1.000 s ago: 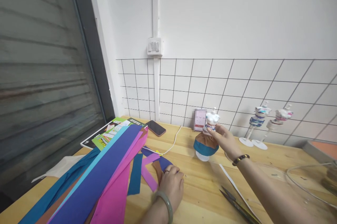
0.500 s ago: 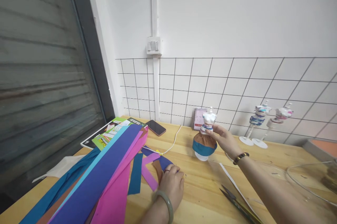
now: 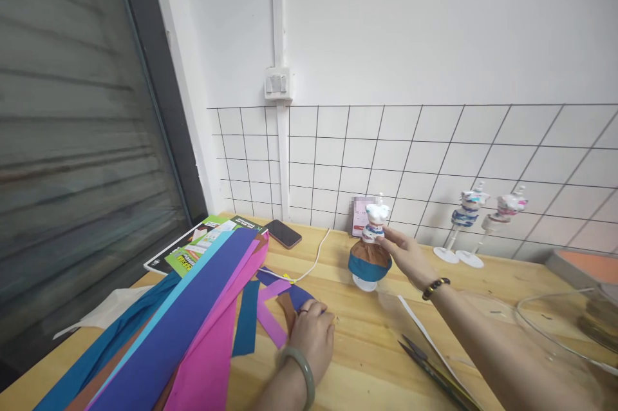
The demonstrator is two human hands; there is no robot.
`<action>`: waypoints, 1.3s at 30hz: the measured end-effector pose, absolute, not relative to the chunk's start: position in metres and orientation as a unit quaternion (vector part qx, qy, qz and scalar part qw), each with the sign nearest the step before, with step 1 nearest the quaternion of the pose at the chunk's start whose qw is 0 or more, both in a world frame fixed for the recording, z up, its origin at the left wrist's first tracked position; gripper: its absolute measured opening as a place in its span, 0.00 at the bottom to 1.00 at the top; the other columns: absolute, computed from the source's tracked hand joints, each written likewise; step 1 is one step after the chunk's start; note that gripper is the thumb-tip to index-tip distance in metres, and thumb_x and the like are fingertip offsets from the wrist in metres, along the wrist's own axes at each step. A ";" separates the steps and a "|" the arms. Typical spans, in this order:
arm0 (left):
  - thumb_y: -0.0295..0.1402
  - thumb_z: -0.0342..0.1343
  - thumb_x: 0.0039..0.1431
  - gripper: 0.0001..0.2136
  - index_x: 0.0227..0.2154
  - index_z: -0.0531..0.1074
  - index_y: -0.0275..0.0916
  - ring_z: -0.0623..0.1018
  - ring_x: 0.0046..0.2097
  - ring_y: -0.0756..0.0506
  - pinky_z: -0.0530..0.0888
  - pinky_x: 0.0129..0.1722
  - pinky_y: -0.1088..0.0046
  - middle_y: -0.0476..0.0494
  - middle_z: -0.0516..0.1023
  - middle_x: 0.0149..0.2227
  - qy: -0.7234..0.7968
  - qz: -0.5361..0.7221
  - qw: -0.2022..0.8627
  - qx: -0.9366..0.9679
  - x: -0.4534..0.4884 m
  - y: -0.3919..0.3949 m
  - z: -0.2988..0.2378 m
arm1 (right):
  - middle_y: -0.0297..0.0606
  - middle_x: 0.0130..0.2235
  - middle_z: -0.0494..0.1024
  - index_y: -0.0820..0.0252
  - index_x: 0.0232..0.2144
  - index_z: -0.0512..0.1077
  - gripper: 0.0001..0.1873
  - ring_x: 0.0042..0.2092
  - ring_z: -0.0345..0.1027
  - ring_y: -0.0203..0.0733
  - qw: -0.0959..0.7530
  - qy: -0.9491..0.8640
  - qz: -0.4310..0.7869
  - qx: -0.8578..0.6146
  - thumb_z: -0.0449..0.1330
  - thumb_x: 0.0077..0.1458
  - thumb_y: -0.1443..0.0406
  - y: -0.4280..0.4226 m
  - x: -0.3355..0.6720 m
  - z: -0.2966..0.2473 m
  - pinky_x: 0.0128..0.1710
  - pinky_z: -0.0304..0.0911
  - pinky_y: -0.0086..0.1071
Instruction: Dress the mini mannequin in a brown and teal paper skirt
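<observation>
My right hand (image 3: 408, 256) reaches forward and grips a small mannequin figurine (image 3: 371, 250) at its waist. The figurine wears a brown and teal paper skirt and stands on a white base on the wooden table (image 3: 347, 334). My left hand (image 3: 313, 334), with a jade bangle on the wrist, rests curled on short paper strips (image 3: 270, 314) of purple, teal and brown. Long sheets of crepe paper (image 3: 193, 321) in blue, purple, pink and teal lie fanned out to the left of it.
Two more dressed mannequins (image 3: 477, 218) stand by the wire grid at the back. A phone (image 3: 283, 233) with a white cable, a pink card (image 3: 362, 214), a printed booklet (image 3: 203, 247), scissors (image 3: 429, 369) and a clear bowl (image 3: 560, 327) lie around.
My right hand has carried the figurine slightly left and back and set it closer to the pink card. My left hand has stayed on the strips.
</observation>
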State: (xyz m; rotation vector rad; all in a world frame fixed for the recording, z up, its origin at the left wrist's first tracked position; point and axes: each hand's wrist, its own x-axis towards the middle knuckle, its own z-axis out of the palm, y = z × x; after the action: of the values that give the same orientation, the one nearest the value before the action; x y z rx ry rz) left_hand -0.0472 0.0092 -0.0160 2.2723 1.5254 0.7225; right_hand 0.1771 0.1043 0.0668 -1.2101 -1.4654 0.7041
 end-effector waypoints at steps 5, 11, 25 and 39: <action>0.26 0.43 0.53 0.12 0.32 0.71 0.40 0.64 0.46 0.46 0.60 0.48 0.68 0.45 0.69 0.41 0.534 0.246 0.165 0.792 -0.047 0.008 -0.014 | 0.36 0.44 0.75 0.55 0.42 0.70 0.19 0.47 0.66 0.50 0.524 -0.609 0.295 -0.517 0.56 0.46 0.59 0.105 0.175 0.068 0.46 0.61 0.43; 0.26 0.43 0.52 0.12 0.32 0.72 0.40 0.63 0.46 0.45 0.60 0.48 0.68 0.45 0.69 0.41 0.537 0.244 0.163 0.791 -0.046 0.008 -0.013 | 0.37 0.48 0.72 0.54 0.45 0.68 0.22 0.51 0.61 0.48 0.519 -0.621 0.296 -0.507 0.57 0.46 0.58 0.098 0.177 0.066 0.51 0.56 0.43; 0.27 0.42 0.53 0.12 0.32 0.72 0.40 0.64 0.46 0.46 0.60 0.48 0.68 0.45 0.69 0.41 0.533 0.255 0.168 0.789 -0.046 0.008 -0.015 | 0.41 0.45 0.73 0.56 0.44 0.65 0.26 0.45 0.67 0.46 0.546 -0.631 0.281 -0.474 0.61 0.39 0.59 0.112 0.163 0.046 0.46 0.60 0.42; 0.27 0.43 0.54 0.11 0.29 0.71 0.40 0.64 0.45 0.46 0.61 0.47 0.69 0.46 0.69 0.40 0.532 0.255 0.152 0.793 -0.047 0.007 -0.016 | 0.43 0.48 0.71 0.56 0.48 0.63 0.29 0.50 0.62 0.48 0.561 -0.592 0.284 -0.505 0.61 0.41 0.58 0.103 0.168 0.049 0.48 0.58 0.43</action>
State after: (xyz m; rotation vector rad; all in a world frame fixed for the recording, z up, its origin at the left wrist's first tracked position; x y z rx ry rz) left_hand -0.0470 0.0074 -0.0161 2.2751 1.5280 0.7326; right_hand 0.1681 0.1033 0.0489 -1.1903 -1.3941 0.6689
